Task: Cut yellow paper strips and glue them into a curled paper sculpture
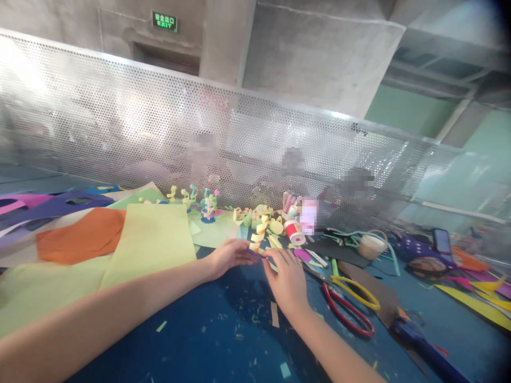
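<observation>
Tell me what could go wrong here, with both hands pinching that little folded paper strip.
1. The folded yellow strip looks flimsy between the left hand and right hand; a hard pull could tear it.
2. The scissors lie close beside the right hand; a sideways sweep might catch them.
3. The glue bottle lies nearby and could be knocked.

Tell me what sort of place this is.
Probably a paper-craft workbench in an industrial-style hall. Coloured paper sheets, scissors and paper scraps cover the blue table; a perforated metal screen and an exit sign stand behind.
</observation>
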The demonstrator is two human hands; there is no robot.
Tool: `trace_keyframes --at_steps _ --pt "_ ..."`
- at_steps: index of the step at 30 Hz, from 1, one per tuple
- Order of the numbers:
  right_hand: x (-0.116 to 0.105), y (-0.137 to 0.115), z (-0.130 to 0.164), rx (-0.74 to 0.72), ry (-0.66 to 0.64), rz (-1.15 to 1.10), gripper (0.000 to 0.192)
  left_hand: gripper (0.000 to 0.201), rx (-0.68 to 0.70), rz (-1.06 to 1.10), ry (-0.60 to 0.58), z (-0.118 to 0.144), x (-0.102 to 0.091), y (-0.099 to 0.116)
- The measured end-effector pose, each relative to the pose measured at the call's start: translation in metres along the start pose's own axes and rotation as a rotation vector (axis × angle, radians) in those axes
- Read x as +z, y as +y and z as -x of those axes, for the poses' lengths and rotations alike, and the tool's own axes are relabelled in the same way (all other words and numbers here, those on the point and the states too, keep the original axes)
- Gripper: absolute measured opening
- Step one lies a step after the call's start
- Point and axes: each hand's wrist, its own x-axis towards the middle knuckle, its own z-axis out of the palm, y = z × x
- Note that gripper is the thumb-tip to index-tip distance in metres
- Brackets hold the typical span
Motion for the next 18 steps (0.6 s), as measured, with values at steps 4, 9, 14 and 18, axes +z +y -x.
trace_keyframes --at_steps 4,9,14,18 --pt "0.0042 0.0013 0.0008 0.092 0.028 -0.100 0.017 0.022 0.055 0.026 0.033 -0.0013 -0.0022 -0.0033" --pt "0.0065 0.0014 0.0017 0.144 -0.005 -0.184 0.018 0.035 0.102 0.003 0.004 -0.0015 -0.0030 -0.0063" --pt "0.0089 0.0060 0.0019 0.206 -0.027 -0.230 0.016 0.035 0.124 -0.099 -0.031 0.0006 -0.0011 -0.0062" --pt "0.0104 0.0091 0.0019 0.265 -0.011 -0.271 0.018 0.034 0.132 -0.159 -0.039 0.0018 0.0000 -0.0057"
